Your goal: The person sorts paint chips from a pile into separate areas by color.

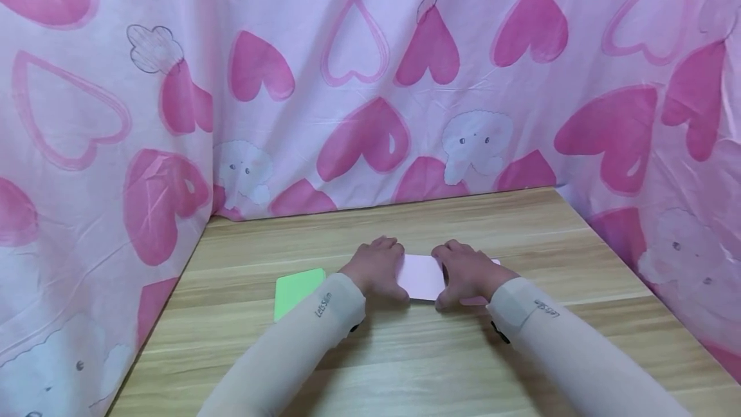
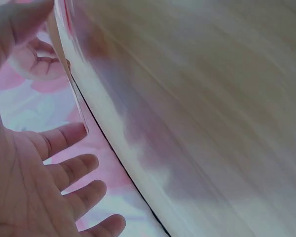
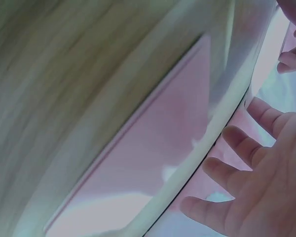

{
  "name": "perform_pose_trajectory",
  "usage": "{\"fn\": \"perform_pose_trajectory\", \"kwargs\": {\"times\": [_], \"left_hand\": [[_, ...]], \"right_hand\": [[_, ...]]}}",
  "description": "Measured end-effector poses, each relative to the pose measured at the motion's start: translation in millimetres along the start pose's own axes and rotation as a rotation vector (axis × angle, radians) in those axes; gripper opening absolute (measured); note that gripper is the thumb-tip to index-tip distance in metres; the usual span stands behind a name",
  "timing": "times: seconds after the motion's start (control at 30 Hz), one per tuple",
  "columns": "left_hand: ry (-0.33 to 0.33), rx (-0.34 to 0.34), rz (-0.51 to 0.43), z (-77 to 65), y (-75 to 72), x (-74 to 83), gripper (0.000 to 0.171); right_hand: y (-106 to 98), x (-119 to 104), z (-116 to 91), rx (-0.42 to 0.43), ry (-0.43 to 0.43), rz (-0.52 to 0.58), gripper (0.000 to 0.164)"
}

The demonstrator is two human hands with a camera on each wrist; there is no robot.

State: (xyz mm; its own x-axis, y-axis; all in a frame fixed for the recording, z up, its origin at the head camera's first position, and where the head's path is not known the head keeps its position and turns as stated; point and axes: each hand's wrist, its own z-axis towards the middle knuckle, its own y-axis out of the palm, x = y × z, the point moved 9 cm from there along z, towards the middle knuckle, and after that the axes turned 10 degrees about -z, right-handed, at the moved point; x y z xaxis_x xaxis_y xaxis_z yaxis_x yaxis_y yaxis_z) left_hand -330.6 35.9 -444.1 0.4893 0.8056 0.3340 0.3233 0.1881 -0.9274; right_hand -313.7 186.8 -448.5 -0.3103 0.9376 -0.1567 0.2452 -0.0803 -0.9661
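A pale pink sheet of paper [image 1: 421, 277] is stretched between my two hands, raised a little off the wooden table. My left hand [image 1: 379, 270] pinches its left end between thumb and forefinger; in the left wrist view the other fingers [image 2: 74, 168] stand spread apart. At the right end, my right hand [image 1: 467, 272] holds the sheet in the same way, its remaining fingers [image 3: 237, 180] loosely extended. Beneath the right hand a pink paper stack [image 3: 153, 133] lies on the table, mostly covered by that hand in the head view.
A light green paper stack [image 1: 298, 291] lies on the wooden table [image 1: 405, 365] left of my left hand, partly hidden by the forearm. Pink heart-patterned cloth [image 1: 359, 82] hangs along the table's back and both sides.
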Motion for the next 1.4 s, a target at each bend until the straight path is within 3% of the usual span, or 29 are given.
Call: {"fn": "perform_pose_trajectory", "kwargs": {"times": [0.4,0.6,0.97,1.4], "left_hand": [[0.006,0.008,-0.001,25.5,12.0,45.2,0.094],[0.005,0.015,0.023,35.9,21.9,55.8,0.097],[0.018,0.052,0.016,50.4,28.6,85.0,0.093],[-0.010,0.031,-0.027,62.8,40.9,94.5,0.095]], "right_hand": [[-2,45,-24,-0.024,0.059,-0.055,0.105],[-2,59,-32,-0.034,0.062,-0.015,0.106],[0,93,-47,-0.091,0.166,0.003,0.110],[5,113,-53,-0.120,0.232,0.006,0.105]]}}
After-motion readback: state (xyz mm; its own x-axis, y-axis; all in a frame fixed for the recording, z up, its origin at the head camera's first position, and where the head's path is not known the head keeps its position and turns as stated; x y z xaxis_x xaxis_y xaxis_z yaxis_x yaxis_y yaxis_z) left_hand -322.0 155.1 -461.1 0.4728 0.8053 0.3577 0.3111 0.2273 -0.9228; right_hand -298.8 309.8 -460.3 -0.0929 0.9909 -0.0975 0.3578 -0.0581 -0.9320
